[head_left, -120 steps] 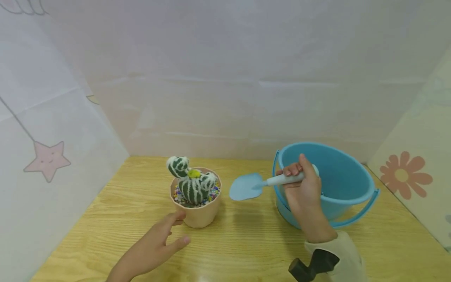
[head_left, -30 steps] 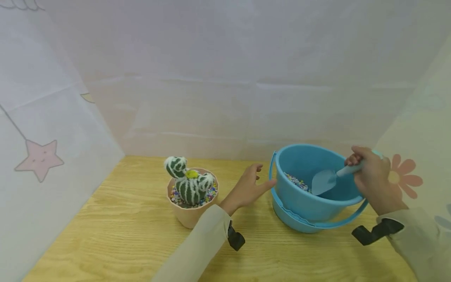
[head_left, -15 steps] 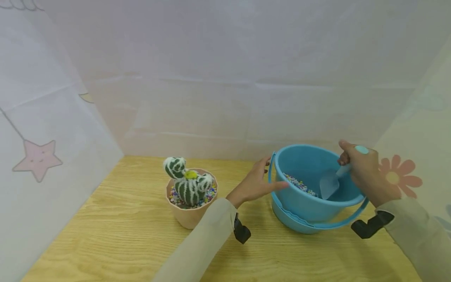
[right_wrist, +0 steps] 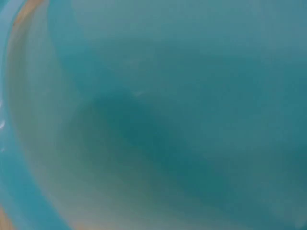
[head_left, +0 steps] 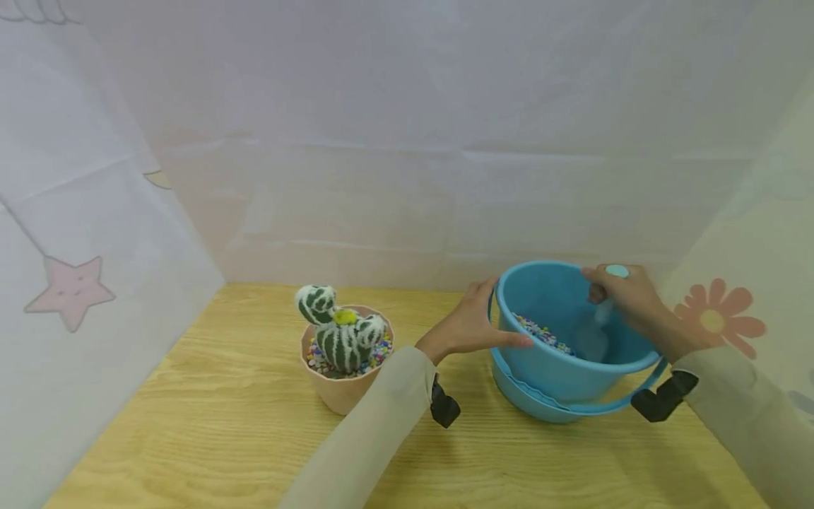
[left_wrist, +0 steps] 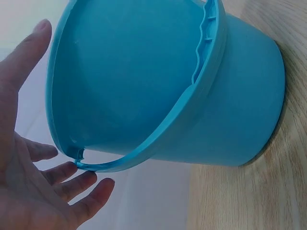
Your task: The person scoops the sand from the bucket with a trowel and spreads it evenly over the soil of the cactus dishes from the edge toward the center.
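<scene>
A blue bucket (head_left: 550,375) stands on the right of the table, with colourful pebbles (head_left: 543,334) inside. My right hand (head_left: 629,293) grips the handle of a light-blue hand trowel (head_left: 593,341), whose blurred blade points down into the bucket. My left hand (head_left: 467,329) is at the bucket's left rim, thumb stretched along the outside. In the left wrist view the left hand (left_wrist: 38,187) has its fingers spread, fingertips right at the joint of the bucket's handle (left_wrist: 129,160). The right wrist view is filled by the bucket's blue wall (right_wrist: 168,120); the hand and trowel are hidden there.
Left of the bucket, a pink flowerpot (head_left: 340,392) holds a knitted green-and-white cactus (head_left: 343,346) among coloured pebbles. Pale sheets with printed figures enclose the wooden table (head_left: 210,396) at the back and sides.
The right hand has carried the trowel from between pot and bucket into the bucket, then leftward and deeper. The left hand has moved from the flowerpot to the bucket's rim.
</scene>
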The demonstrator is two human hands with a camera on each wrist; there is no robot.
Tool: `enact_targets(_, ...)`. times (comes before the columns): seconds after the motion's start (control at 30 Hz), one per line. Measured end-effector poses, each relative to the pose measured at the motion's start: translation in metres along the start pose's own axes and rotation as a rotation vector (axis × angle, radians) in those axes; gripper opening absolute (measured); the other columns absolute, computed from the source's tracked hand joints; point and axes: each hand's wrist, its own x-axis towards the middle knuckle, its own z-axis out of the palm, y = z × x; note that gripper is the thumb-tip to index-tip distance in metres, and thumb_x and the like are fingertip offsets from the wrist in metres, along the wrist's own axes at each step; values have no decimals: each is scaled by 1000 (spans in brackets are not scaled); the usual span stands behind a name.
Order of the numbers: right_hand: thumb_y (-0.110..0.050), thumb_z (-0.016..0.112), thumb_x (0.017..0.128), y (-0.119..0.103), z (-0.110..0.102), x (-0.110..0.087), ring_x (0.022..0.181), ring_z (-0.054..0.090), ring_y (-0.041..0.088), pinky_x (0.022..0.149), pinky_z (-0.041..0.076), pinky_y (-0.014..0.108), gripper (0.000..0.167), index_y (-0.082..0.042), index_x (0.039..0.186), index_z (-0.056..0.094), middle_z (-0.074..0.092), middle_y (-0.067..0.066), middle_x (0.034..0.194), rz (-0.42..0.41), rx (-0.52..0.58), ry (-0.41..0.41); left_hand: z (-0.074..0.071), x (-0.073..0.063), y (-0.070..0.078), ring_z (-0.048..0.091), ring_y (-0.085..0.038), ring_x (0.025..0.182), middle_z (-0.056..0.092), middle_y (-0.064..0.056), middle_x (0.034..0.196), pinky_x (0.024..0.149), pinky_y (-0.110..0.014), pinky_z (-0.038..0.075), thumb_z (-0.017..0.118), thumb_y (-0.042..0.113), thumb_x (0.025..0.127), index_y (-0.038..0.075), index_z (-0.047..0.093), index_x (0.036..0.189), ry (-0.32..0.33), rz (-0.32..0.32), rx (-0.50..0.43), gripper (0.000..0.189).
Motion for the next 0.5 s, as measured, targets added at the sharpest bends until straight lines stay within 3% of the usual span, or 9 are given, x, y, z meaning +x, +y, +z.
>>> enact_targets(0.13,-18,53,98,-1,6,3,56,45,16,64,48,23,48,-10,52,42,42,-4,52,4,53,-66,0,0,3,29,-27,141,18,-8,156,107,-51,37,74,46,78,19,15,154,-18,-50,25,100)
enact_targets(0.33,-19,54,98,-8,14,2,61,54,10,66,49,22,46,-13,53,48,50,-9,56,23,35,-99,2,1,7,27,-27,143,15,-9,157,108,-48,37,72,49,80,15,12,155,-15,-70,74,102)
enact_targets(0.5,-19,54,98,-17,24,1,60,52,12,66,49,25,46,-14,52,48,50,-8,55,55,113,-149,3,0,8,29,-27,141,16,-10,156,108,-48,37,73,49,79,16,11,155,-7,-76,65,104)
